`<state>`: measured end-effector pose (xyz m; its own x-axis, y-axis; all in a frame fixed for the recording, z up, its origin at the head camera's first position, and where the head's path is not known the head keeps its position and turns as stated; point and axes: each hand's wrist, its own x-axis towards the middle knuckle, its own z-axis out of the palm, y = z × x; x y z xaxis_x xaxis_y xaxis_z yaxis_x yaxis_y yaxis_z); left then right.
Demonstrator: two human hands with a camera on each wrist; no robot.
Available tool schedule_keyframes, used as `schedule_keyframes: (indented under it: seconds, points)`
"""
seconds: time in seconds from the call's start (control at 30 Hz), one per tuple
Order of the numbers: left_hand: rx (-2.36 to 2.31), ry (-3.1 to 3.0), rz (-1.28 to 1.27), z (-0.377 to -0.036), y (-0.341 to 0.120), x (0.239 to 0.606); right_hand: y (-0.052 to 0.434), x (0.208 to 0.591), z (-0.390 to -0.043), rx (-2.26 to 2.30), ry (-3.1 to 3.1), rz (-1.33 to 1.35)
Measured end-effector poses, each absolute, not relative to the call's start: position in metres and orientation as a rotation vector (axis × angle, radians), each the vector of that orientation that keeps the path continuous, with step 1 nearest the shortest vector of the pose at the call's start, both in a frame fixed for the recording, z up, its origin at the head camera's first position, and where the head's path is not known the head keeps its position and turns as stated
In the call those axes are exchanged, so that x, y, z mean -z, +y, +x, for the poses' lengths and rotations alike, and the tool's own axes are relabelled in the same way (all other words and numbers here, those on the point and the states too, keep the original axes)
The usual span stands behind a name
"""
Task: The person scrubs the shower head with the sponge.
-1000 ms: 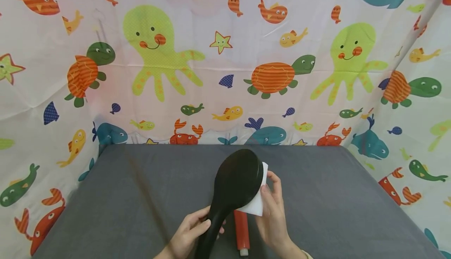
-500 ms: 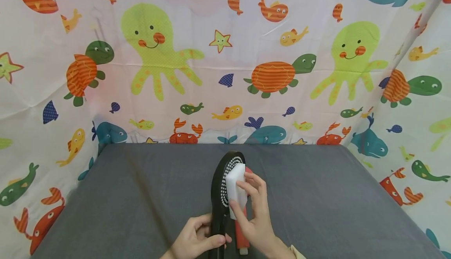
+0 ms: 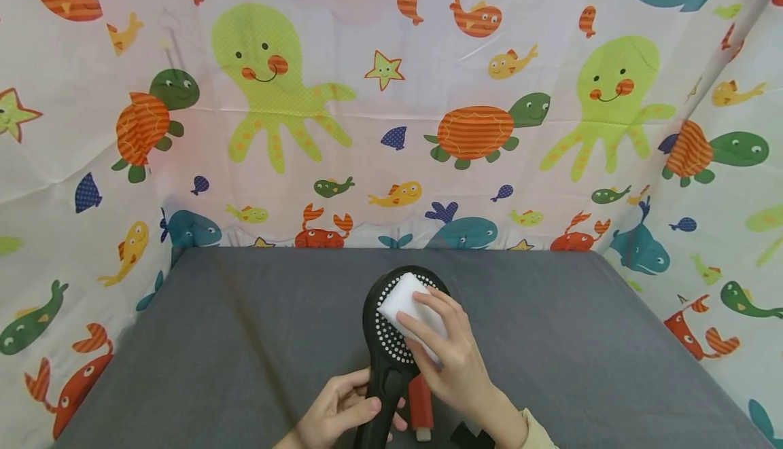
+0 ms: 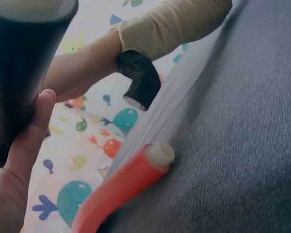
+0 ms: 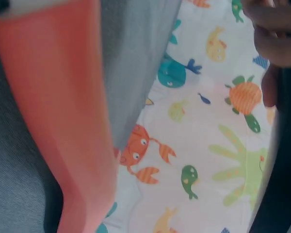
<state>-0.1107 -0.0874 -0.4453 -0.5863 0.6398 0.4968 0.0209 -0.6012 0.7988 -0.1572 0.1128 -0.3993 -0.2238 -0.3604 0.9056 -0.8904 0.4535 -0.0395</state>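
Note:
A black shower head (image 3: 370,323) with white nozzles stands upright, its nozzle face turned towards the head camera. My left hand (image 3: 342,409) grips its handle, thumb across the front; the left wrist view shows the dark handle (image 4: 22,77) close up. In my right hand (image 3: 457,354) is a white sponge (image 3: 405,305), held by the fingers against the nozzle face and covering much of it. Behind, on the table, lies a red shower head (image 3: 420,408) with a whitish handle end, its upper part hidden by the black one.
The grey-covered table (image 3: 257,327) extends around both hands. A white curtain (image 3: 367,116) printed with sea animals hangs at its back and sides. On the right wrist sits a black strap piece (image 4: 144,83), by the beige sleeve (image 4: 169,29).
The black shower head has turned from showing its smooth back to showing its nozzle face. The right hand and sponge have come from its far right edge round onto the nozzles.

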Motion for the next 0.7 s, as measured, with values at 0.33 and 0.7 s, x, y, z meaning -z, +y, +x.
schedule_keyframes:
  seconds: [0.33,0.7]
  points:
    - [-2.260,1.040,0.982,-0.109,-0.093,0.438,0.121,0.409,-0.154,-0.821,-1.907,0.939]
    - [-2.081,0.987,1.051,-0.108,-0.087,0.449,0.115,0.397,-0.157,-0.772,-1.989,1.052]
